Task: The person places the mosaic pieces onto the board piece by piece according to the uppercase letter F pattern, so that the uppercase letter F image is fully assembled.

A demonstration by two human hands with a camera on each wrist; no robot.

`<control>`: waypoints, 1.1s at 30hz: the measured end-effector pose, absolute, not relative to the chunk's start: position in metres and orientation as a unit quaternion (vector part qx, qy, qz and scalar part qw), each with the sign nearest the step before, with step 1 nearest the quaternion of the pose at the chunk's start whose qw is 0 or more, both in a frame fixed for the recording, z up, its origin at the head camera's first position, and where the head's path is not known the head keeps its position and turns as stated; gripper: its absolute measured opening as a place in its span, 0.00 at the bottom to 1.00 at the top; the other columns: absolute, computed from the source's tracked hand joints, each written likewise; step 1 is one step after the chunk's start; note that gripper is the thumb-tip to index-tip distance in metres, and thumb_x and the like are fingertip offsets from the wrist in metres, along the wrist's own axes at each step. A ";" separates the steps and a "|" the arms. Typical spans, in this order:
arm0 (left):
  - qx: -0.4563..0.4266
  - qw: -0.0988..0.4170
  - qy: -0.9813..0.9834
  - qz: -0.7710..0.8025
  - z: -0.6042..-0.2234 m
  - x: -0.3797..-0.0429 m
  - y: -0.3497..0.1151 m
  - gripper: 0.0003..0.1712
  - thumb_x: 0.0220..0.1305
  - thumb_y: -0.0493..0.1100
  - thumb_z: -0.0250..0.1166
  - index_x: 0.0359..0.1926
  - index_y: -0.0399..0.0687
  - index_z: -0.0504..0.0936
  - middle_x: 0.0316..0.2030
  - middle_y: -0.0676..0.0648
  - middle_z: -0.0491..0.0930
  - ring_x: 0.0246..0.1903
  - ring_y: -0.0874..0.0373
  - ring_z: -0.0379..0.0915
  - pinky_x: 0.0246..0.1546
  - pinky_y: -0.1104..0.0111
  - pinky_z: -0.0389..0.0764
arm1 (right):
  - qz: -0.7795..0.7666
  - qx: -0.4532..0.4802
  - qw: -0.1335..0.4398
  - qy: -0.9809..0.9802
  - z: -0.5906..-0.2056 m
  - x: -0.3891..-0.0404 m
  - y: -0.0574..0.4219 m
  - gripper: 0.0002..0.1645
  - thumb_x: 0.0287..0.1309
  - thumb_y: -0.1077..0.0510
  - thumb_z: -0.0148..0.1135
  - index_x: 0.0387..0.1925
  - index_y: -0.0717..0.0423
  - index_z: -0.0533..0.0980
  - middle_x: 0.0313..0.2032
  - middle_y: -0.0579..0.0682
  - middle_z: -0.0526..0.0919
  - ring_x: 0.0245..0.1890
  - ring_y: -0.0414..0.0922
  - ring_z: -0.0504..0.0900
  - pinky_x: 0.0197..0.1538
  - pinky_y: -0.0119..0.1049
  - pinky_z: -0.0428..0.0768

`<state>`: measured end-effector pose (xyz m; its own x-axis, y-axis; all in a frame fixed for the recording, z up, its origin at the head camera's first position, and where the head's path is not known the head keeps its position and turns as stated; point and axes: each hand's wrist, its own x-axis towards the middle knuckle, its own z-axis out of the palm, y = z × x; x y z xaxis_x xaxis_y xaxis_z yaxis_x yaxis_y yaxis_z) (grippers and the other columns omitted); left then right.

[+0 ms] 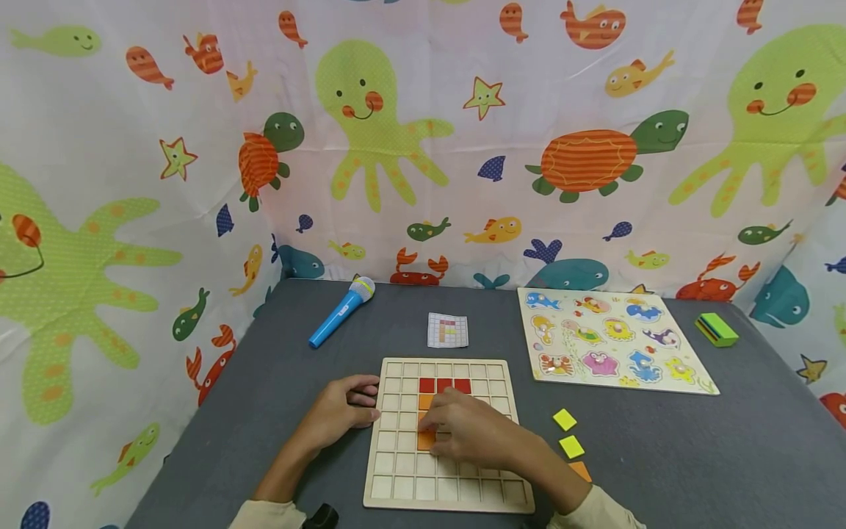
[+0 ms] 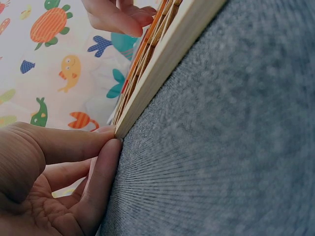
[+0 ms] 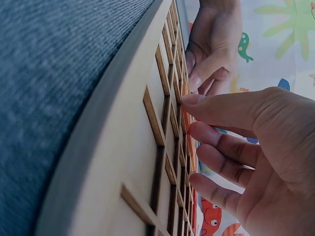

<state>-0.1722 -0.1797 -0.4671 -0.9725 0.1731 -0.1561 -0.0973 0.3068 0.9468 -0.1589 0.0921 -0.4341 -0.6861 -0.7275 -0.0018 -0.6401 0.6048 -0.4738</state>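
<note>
A square wooden grid board point(image 1: 449, 507) lies on the grey table with small square tiles set in its cells. Three red tiles point(image 1: 445, 386) form a row near its far side. Below the leftmost runs a column of orange tiles point(image 1: 426, 402), partly hidden by my right hand point(image 1: 472, 430). The thumb point(image 3: 193, 99) and fingertips of that hand touch the lower orange tiles, lying flat in the cells. At the board's left edge, my left hand point(image 1: 333, 415) grips the wooden rim point(image 2: 147, 83) between thumb and index finger.
Two yellow tiles point(image 1: 571, 447) and an orange tile point(image 1: 579, 471) lie right of the board. Behind it is a small printed pattern card point(image 1: 447, 330). A blue toy microphone point(image 1: 340, 314), a sea-animal puzzle point(image 1: 615, 338) and a stack of coloured tiles point(image 1: 717, 330) stand farther back.
</note>
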 end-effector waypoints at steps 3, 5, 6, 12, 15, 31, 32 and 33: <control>0.021 0.116 0.800 0.588 -0.467 -0.172 -0.180 0.34 0.58 0.27 0.75 0.67 0.34 0.79 0.55 0.38 0.81 0.50 0.51 0.80 0.43 0.60 0.91 | -0.226 -0.387 0.096 0.889 -0.434 -0.159 0.092 0.13 0.63 0.56 0.76 0.49 0.48 0.89 0.47 0.38 0.85 0.51 0.36 0.76 0.58 0.35 0.82; 0.018 0.117 0.802 0.586 -0.467 -0.173 -0.180 0.34 0.59 0.28 0.75 0.67 0.34 0.79 0.55 0.39 0.81 0.50 0.51 0.80 0.43 0.61 0.91 | -0.226 -0.386 0.096 0.889 -0.433 -0.159 0.093 0.13 0.63 0.56 0.76 0.50 0.48 0.89 0.48 0.38 0.85 0.51 0.36 0.76 0.58 0.35 0.82; 0.016 0.117 0.803 0.584 -0.467 -0.173 -0.180 0.34 0.59 0.28 0.75 0.67 0.35 0.79 0.55 0.39 0.81 0.50 0.51 0.80 0.43 0.62 0.91 | -0.227 -0.385 0.097 0.889 -0.434 -0.159 0.093 0.14 0.63 0.56 0.76 0.50 0.48 0.89 0.48 0.38 0.85 0.51 0.36 0.76 0.58 0.35 0.82; 0.012 0.115 0.806 0.581 -0.468 -0.176 -0.179 0.33 0.59 0.27 0.75 0.66 0.36 0.80 0.53 0.40 0.81 0.49 0.52 0.81 0.43 0.62 0.91 | -0.243 -0.373 0.112 0.888 -0.436 -0.161 0.096 0.15 0.62 0.56 0.76 0.51 0.47 0.89 0.49 0.37 0.85 0.52 0.36 0.75 0.59 0.36 0.82; 0.012 0.115 0.805 0.582 -0.469 -0.176 -0.179 0.33 0.58 0.27 0.75 0.66 0.36 0.80 0.53 0.40 0.81 0.49 0.52 0.81 0.43 0.61 0.91 | -0.253 -0.372 0.119 0.885 -0.436 -0.162 0.097 0.15 0.63 0.56 0.75 0.51 0.47 0.89 0.48 0.37 0.85 0.51 0.35 0.75 0.59 0.35 0.81; 0.015 0.119 0.806 0.580 -0.470 -0.176 -0.180 0.34 0.59 0.28 0.76 0.67 0.37 0.80 0.54 0.41 0.81 0.49 0.52 0.81 0.43 0.61 0.91 | -0.286 -0.352 0.127 0.882 -0.431 -0.157 0.126 0.15 0.64 0.55 0.75 0.53 0.48 0.88 0.48 0.37 0.85 0.50 0.36 0.78 0.58 0.38 0.83; 0.015 0.118 0.807 0.579 -0.470 -0.176 -0.180 0.34 0.59 0.28 0.76 0.67 0.37 0.80 0.54 0.41 0.81 0.49 0.52 0.81 0.43 0.61 0.91 | -0.286 -0.351 0.125 0.883 -0.430 -0.157 0.130 0.15 0.64 0.55 0.75 0.53 0.47 0.88 0.48 0.37 0.85 0.50 0.36 0.78 0.57 0.37 0.83; 0.015 0.118 0.807 0.578 -0.470 -0.176 -0.180 0.34 0.59 0.28 0.76 0.67 0.37 0.80 0.53 0.41 0.81 0.49 0.52 0.81 0.43 0.61 0.91 | -0.289 -0.348 0.123 0.883 -0.430 -0.156 0.133 0.15 0.65 0.54 0.75 0.53 0.47 0.88 0.49 0.37 0.85 0.50 0.36 0.78 0.57 0.37 0.83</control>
